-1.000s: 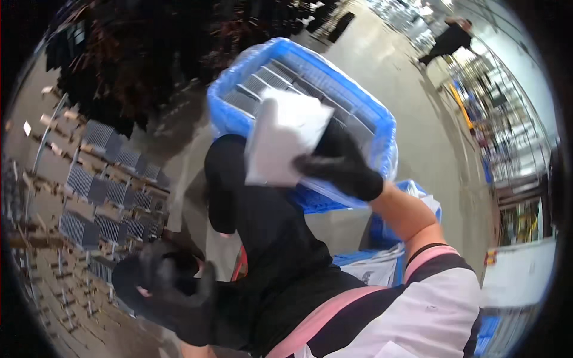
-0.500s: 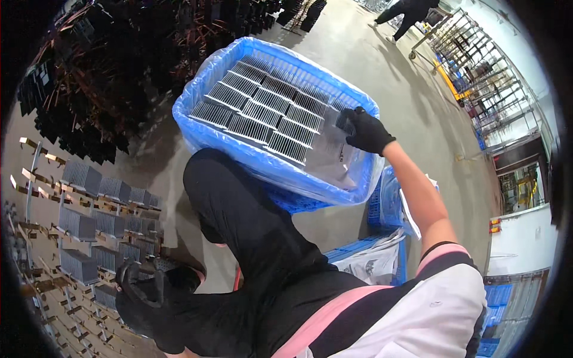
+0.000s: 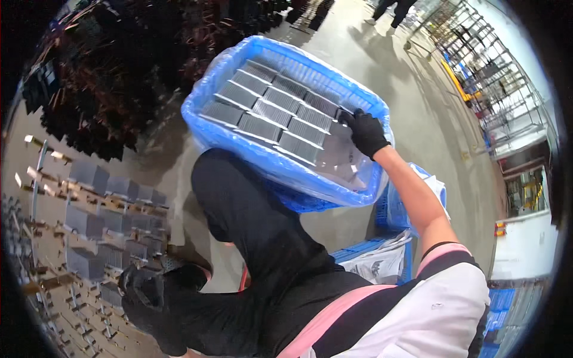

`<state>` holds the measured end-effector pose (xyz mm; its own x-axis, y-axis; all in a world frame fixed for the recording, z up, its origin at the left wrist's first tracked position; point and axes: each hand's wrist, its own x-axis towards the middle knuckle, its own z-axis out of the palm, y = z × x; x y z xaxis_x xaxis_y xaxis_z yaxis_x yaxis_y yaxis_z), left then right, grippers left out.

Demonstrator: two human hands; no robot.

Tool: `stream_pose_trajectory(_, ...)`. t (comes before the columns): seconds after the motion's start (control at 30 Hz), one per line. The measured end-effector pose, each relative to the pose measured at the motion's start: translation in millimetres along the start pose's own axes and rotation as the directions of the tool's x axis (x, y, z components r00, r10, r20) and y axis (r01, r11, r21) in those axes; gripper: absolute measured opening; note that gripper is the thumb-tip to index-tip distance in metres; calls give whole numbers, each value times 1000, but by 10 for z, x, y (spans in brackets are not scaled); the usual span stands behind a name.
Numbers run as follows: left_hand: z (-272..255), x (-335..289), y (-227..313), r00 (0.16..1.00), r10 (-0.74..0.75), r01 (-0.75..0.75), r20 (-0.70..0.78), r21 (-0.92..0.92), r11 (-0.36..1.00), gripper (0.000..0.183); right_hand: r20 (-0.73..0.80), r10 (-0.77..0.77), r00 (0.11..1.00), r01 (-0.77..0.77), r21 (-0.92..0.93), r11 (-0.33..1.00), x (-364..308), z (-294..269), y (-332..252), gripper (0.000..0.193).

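Observation:
A blue plastic crate (image 3: 359, 95) lined with clear blue film stands in front of my knee. Grey finned heat sinks (image 3: 274, 106) lie in it in neat rows, over a flat brownish sheet (image 3: 346, 160) that shows at the right end. My right hand (image 3: 367, 134), in a black glove, reaches into that end. Its fingers are bent around a heat sink at the row's end, mostly hidden by the glove. My left hand (image 3: 146, 298), also in a black glove, is low at the left, close to hanging heat sinks, with its fingers apart and nothing seen in it.
A rack (image 3: 39, 161) at the left carries grey heat sinks on hooks. Behind it hang dark clustered parts (image 3: 101, 77). Smaller blue crates (image 3: 391, 209) with papers and film stand at my right. Another person (image 3: 391, 12) is by a wheeled rack (image 3: 477, 65) farther off.
My right hand has shifted slightly, with the heat sink by its fingers now closer to the row. The view has moved a little; the left hand stays about where it was.

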<state>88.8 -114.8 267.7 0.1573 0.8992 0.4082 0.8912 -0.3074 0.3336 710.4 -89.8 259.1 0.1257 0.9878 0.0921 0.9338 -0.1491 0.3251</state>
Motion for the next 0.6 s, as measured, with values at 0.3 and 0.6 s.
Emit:
stream_pose_trajectory(0.3, -315, 89, -575, 806, -526, 405, -271, -395, 825, 23, -268, -248, 931, 303, 187, 935, 157, -541, -380, 54)
stream_pose_trajectory(0.6, -496, -63, -1188, 696, -684, 614, -218, -312, 725, 29, -414, -538, 734, 679, 477, 559, 339, -1229, -2083, 36)
